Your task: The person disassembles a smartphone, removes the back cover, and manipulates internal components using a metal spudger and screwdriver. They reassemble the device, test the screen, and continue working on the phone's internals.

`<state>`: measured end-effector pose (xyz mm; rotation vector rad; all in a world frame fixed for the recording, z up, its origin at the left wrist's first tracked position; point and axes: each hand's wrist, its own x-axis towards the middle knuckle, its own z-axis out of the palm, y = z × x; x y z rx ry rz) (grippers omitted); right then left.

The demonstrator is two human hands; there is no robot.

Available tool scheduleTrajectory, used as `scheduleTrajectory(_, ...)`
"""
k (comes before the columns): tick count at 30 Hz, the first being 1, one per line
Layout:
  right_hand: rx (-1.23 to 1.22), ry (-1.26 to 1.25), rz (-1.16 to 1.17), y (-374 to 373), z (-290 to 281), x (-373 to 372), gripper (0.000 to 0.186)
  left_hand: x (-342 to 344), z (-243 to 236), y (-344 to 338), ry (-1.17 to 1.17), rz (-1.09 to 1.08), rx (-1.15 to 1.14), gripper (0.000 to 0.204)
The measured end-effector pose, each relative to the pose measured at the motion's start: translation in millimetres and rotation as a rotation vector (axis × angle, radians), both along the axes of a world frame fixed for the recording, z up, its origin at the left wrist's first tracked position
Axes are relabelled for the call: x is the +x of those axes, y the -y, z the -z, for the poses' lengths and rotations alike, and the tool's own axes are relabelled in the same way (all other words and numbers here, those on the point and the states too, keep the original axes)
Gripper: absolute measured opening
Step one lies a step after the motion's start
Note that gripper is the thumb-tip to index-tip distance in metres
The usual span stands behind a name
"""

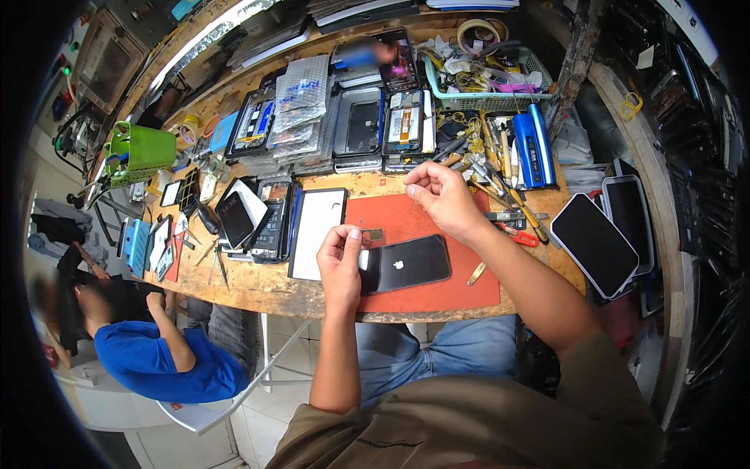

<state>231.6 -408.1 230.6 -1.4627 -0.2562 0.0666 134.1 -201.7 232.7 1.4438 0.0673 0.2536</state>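
My left hand [341, 262] is closed over the left part of the orange-red mat. Its thumb and finger pinch a small flat metallic-looking piece [375, 234], whose kind I cannot make out. Just below it a dark, glossy smartphone [418, 266] lies on the mat [476, 289], its left end partly covered by that hand. Above the mat's far edge, my right hand [444, 197] is raised with thumb and forefinger drawn together. Anything between those fingertips is too small to tell. A small metal strip [476, 273] rests right of the phone.
A white rectangular panel [312, 250] lies left of the mat. Pliers with red handles [517, 234] and several hand tools lie to the right. Stacked phone parts [301, 117] and a green basket [488, 98] line the back. Two large phones [595, 244] rest far right. A person in blue [168, 359] sits at left.
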Motion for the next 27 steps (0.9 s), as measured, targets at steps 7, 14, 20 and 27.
scheduleTrajectory(7, -0.041, 0.001, 0.004, 2, -1, -3, 0.008, -4, 4, 1, 0.026, -0.03, -0.043, 0.014)
scheduleTrajectory(14, 0.002, -0.085, 0.001, 0, -8, -8, 0.008, -4, 4, 0, 0.018, -0.013, -0.061, 0.014)
scheduleTrajectory(20, -0.001, -0.198, -0.039, 7, -11, -7, 0.015, -4, 6, -2, 0.028, -0.016, -0.084, 0.014)
scheduleTrajectory(27, 0.025, 0.122, 0.05, -4, -12, -8, 0.019, -4, 7, 0, 0.033, -0.054, -0.101, 0.015)
